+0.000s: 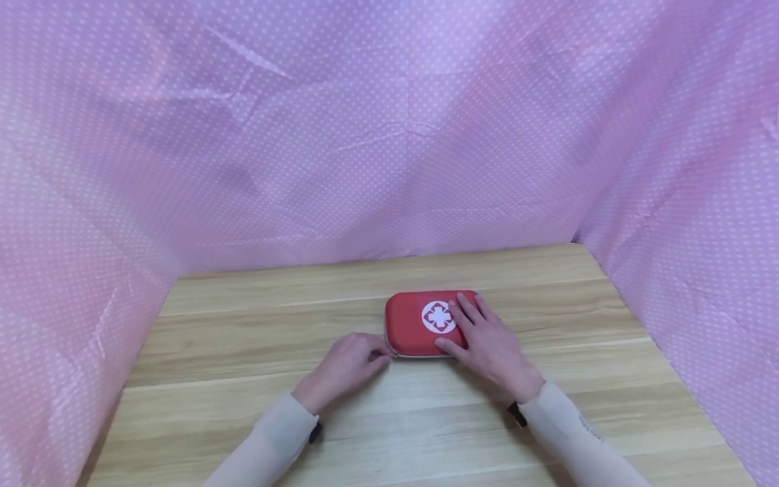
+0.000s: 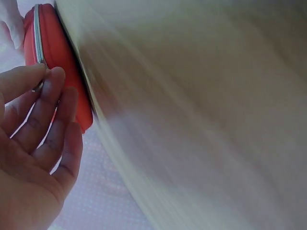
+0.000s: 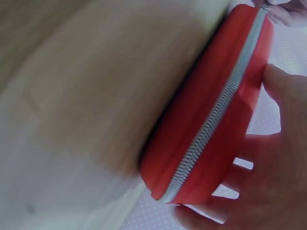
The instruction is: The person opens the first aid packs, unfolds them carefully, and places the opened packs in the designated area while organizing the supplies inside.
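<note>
A red first-aid case (image 1: 404,323) with a white cross emblem lies flat on the wooden table. At its near left corner, my left hand (image 1: 348,365) pinches the zipper pull (image 2: 38,87) between thumb and fingertips. My right hand (image 1: 491,346) rests on the right part of the lid with its fingers spread, the thumb by the near edge, and partly covers the emblem. Along the case's near side, the silver zipper (image 3: 211,122) shows with its teeth meshed in the right wrist view.
The light wood table (image 1: 243,325) extends around the case on all sides. Pink dotted cloth (image 1: 365,169) hangs behind the table and along both sides. Dark bands show at both wrists below the light sleeves.
</note>
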The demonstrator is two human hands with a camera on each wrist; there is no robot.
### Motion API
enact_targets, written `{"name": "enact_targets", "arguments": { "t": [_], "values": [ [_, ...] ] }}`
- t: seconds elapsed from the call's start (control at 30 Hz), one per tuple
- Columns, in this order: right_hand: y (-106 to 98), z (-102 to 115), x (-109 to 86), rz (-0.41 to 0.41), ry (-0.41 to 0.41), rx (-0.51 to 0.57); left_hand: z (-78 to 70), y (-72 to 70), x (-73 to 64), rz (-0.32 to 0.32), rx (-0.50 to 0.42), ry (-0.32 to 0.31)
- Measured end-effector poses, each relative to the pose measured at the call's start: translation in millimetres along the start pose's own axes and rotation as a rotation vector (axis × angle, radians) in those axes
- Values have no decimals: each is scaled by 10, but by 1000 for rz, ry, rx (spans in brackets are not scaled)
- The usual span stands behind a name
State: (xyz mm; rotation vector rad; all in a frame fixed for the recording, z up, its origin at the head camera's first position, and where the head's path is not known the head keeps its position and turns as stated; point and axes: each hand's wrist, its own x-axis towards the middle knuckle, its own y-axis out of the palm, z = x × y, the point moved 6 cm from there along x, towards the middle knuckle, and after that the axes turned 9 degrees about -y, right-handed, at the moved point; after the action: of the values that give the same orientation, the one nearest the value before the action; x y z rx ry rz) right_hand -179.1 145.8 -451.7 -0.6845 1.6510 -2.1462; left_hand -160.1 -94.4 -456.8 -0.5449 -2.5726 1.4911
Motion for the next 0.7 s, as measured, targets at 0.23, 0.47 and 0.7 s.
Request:
{"name": "enact_targets", "arguments": {
  "t": [0.23,0.47,0.7],
  "values": [
    [-166,-58,214,-74,-203,57,89,-91,15,-31,-13,-49],
    [-130,-101,389,110,-310,222,156,-139,92,-80,-5,-58],
    [-45,-157,377,251,-215,249,226,-191,200,-119,-15,-101]
  ]
}}
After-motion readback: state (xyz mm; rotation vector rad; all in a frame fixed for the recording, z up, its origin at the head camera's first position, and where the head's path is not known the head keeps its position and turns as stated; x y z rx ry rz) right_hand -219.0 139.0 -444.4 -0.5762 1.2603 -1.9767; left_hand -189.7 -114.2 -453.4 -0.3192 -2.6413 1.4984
